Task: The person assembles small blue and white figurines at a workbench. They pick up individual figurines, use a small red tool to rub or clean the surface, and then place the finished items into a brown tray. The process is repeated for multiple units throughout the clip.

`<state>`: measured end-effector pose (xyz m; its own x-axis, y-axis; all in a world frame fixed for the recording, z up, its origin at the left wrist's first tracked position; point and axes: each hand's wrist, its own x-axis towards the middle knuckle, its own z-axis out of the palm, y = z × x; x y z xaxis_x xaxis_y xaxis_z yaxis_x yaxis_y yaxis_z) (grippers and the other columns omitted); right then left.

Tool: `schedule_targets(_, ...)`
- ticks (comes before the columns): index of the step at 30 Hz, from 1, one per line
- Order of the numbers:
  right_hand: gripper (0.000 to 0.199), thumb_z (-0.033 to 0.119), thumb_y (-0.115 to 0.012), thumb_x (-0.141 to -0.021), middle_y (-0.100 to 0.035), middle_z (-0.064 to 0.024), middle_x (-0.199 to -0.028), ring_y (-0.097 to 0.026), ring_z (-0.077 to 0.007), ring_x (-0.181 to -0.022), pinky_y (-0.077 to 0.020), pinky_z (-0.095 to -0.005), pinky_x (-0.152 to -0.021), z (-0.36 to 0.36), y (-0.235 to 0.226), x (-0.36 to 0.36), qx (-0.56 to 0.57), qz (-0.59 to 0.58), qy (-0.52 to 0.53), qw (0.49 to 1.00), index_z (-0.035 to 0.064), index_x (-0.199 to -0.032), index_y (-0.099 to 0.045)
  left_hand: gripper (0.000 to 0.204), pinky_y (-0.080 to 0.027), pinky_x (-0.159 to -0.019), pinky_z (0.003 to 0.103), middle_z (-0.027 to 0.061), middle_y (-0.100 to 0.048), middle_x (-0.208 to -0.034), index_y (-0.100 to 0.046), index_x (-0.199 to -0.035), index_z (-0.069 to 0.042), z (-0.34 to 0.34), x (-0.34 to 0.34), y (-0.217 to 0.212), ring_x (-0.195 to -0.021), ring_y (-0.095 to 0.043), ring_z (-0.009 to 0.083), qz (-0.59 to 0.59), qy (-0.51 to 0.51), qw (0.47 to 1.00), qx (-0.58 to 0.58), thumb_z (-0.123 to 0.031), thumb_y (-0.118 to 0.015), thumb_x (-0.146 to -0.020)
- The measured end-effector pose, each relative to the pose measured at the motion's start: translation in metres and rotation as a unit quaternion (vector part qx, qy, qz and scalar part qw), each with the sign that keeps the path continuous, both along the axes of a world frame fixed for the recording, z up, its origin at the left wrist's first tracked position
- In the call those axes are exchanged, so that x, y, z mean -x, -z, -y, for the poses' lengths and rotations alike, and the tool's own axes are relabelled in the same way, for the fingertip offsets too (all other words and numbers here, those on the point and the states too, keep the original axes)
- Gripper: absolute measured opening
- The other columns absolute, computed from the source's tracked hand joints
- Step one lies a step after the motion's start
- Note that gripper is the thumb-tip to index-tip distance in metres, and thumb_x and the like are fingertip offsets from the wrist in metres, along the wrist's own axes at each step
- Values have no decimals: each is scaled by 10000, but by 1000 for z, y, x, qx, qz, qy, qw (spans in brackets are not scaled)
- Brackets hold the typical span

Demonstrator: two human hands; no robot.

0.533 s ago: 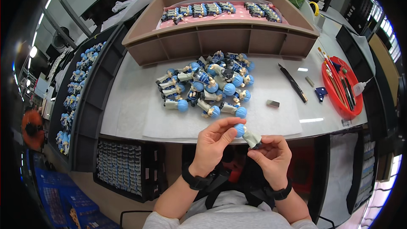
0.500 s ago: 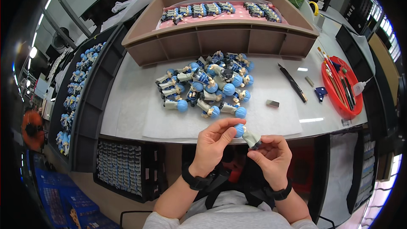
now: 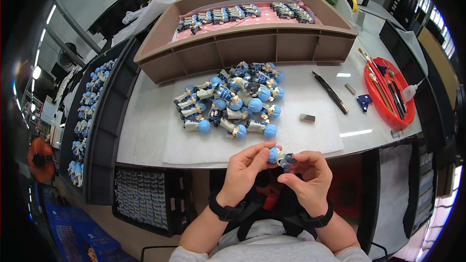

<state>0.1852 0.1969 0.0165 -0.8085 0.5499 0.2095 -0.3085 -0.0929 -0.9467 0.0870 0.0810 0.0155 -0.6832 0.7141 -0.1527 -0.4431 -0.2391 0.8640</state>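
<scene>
I'm holding one figure (image 3: 280, 156) low in the frame's centre, my left hand (image 3: 245, 171) pinching its blue head, my right hand (image 3: 307, 174) gripping its grey body, so it's lying crosswise between them. The pile (image 3: 233, 101) is sitting straight above, mid-frame, on the table (image 3: 145, 116).

I'm looking at a toy-assembly workshop: a pile of blue-haired figurines (image 3: 232, 102) heaped on the white surface (image 3: 145, 116), more in a brown sorting tray (image 3: 242, 43), and paintbrushes in a red dish (image 3: 388, 92).
</scene>
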Motion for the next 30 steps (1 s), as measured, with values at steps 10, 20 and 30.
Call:
schedule_targets(10,244,186,-680,-798,-550,-3,-723,-525,-43,-653,-449,-199,-569,-30,22,-13,72,38,-79,994,18,-844,-508,473,-476,-866,355,202,-463,-1203,-528,-1058,7,-8,-10,12,-1069,-506,253,-384,-64,920,42,147,-679,-633)
schedule_targets(20,283,76,-607,-761,-634,-122,-846,-596,-140,-606,-479,-248,-571,-76,32,-80,-49,52,-77,994,-19,-1020,-545,235,-509,-736,338,220,-565,-1096,-603,-976,60,-66,-50,-5,-901,-609,301,-673,83,735,6,67,-653,-747)
schedule_targets(30,233,13,-680,-718,-632,-94,-792,-606,-119,-711,-493,-248,-614,-240,35,-199,24,163,289,943,-27,-913,-559,167,-497,-737,308,186,-579,-1043,-593,-970,73,-57,-11,12,-862,-588,243,-608,-114,783,67,79,-570,-805)
